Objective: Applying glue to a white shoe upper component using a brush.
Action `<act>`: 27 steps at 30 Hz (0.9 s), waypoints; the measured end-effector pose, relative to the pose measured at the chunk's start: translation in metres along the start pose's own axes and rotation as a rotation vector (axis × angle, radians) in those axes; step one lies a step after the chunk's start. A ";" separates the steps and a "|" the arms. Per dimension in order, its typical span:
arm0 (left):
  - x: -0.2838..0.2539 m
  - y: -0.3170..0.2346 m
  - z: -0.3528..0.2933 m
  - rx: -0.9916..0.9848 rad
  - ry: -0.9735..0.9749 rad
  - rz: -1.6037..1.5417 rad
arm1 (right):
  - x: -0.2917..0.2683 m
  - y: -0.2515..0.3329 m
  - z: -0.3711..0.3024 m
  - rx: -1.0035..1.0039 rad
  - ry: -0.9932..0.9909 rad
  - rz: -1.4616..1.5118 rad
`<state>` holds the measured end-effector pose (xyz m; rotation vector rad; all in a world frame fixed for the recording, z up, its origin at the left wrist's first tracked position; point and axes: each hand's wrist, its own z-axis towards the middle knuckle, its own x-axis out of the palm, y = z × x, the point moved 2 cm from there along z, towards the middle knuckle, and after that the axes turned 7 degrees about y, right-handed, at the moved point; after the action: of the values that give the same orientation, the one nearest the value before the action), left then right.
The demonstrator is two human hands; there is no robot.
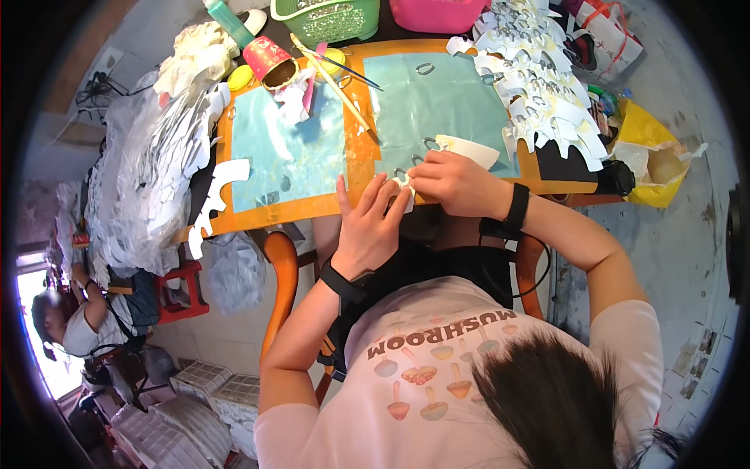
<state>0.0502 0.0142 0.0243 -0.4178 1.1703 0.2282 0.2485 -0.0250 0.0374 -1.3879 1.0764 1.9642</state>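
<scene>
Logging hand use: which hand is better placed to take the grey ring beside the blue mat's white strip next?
Probably the right hand: the grey ring lies just beyond it, beside the white strip; the left hand is farther away.

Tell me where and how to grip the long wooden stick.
Probably pinch the wooden stick across its near end, from the person's side: it is thin, and that end lies free on the orange strip, while a dark-blue tool crowds the far end.

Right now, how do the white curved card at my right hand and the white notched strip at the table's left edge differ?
Your right hand partly covers the white curved card but not the white notched strip. Grey rings sit beside the card; none show on the strip. Both are white.
</scene>
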 end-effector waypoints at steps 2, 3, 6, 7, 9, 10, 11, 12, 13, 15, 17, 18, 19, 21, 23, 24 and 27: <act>0.001 -0.003 -0.001 -0.005 -0.013 0.006 | -0.001 -0.014 -0.003 0.116 -0.050 0.238; 0.001 -0.004 -0.001 -0.007 -0.020 0.002 | -0.001 -0.018 -0.004 0.170 -0.073 0.359; 0.000 -0.005 0.000 -0.005 -0.035 0.001 | -0.003 -0.014 -0.005 0.058 -0.232 0.382; 0.000 -0.004 0.001 0.001 -0.036 0.008 | -0.002 -0.011 -0.006 0.024 -0.223 0.287; 0.002 -0.005 0.000 0.002 -0.035 0.018 | -0.001 -0.002 -0.008 -0.046 -0.204 0.097; 0.004 -0.006 -0.001 -0.003 -0.034 0.022 | -0.002 0.003 -0.007 -0.050 -0.186 -0.030; 0.005 -0.007 -0.001 -0.008 -0.032 0.025 | -0.004 0.009 -0.005 -0.053 -0.168 -0.157; 0.004 -0.009 -0.001 -0.016 -0.028 0.024 | -0.004 0.016 -0.004 -0.051 -0.150 -0.279; 0.003 -0.011 0.000 -0.024 -0.024 0.024 | -0.004 0.016 -0.002 -0.045 -0.160 -0.268; 0.001 -0.013 -0.001 -0.045 -0.027 0.029 | -0.001 -0.008 0.003 -0.022 -0.071 0.047; 0.001 -0.016 0.001 -0.057 -0.051 0.031 | -0.004 -0.032 -0.001 0.185 -0.128 0.302; 0.002 -0.019 0.003 -0.064 -0.057 0.028 | -0.007 -0.034 -0.001 0.165 -0.196 0.252; 0.003 -0.021 0.004 -0.072 -0.060 0.032 | -0.007 -0.032 0.008 0.141 -0.268 0.205; 0.006 -0.022 0.006 -0.094 -0.058 0.042 | -0.002 -0.030 0.025 0.046 -0.324 0.198; 0.006 -0.024 0.005 -0.103 -0.060 0.062 | 0.001 -0.028 0.027 0.048 -0.204 0.185; 0.006 -0.025 0.004 -0.111 -0.064 0.071 | 0.000 -0.025 0.029 0.046 -0.140 0.177; 0.001 -0.030 -0.007 -0.147 -0.087 0.105 | -0.001 -0.023 0.031 0.110 -0.106 0.276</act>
<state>0.0567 -0.0159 0.0268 -0.4713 1.0946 0.4212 0.2504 0.0135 0.0362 -1.1119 1.3636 2.1063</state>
